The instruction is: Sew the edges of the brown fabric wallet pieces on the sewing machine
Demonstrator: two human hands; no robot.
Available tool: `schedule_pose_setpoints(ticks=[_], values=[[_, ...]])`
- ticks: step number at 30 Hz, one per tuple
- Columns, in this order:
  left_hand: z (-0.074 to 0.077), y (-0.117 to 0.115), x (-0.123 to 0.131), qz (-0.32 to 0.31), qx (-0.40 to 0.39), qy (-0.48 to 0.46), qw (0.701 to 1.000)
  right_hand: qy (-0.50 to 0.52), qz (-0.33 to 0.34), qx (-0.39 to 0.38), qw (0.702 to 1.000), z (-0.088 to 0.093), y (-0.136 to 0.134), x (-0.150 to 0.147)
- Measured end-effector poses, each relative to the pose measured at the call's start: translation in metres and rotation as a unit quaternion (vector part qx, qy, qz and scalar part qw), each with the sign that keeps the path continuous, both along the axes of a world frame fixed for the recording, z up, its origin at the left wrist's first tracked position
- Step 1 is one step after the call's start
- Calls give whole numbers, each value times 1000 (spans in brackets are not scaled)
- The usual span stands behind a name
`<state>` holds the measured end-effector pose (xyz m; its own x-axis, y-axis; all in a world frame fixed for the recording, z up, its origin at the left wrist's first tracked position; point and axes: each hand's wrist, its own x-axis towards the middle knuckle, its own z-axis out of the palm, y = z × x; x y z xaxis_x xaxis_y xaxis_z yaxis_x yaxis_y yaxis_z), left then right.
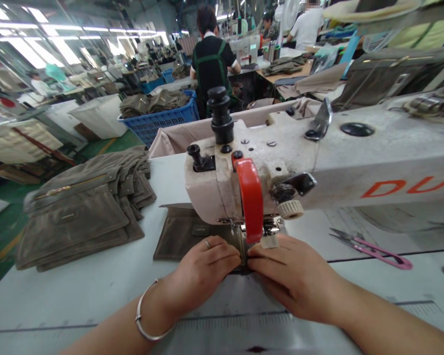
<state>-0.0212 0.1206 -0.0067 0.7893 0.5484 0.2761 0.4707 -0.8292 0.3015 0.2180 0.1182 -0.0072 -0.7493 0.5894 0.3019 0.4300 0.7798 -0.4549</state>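
Note:
A white sewing machine [318, 162] with a red guard [250, 197] stands over a brown-grey fabric piece [181, 231] on the table. My left hand [202, 271], with a ring and a bracelet at the wrist, presses flat on the fabric just left of the presser foot [244, 231]. Just right of the foot, my right hand [296, 273] presses the same fabric, fingertips meeting the left hand's. The needle is hidden behind the guard.
A stack of the same brown fabric pieces [85, 207] lies at the left of the white table [77, 291]. Pink thread snips [373, 246] lie at the right. A blue crate [166, 118] and a person in black [212, 59] are behind the machine.

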Motion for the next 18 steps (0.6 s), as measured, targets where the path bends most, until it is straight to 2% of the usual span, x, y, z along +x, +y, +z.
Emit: schedule_pose_setpoints(ticks=[4, 13, 18], values=[[1, 0, 0, -27, -12, 14, 999, 6, -1, 4, 1000, 0, -1, -3], [0, 17, 0, -18, -16, 15, 1000, 33, -41, 19, 998, -6, 1, -8], [-5, 28, -2, -2, -11, 4, 1000, -3, -85, 28, 996, -10, 3, -11]])
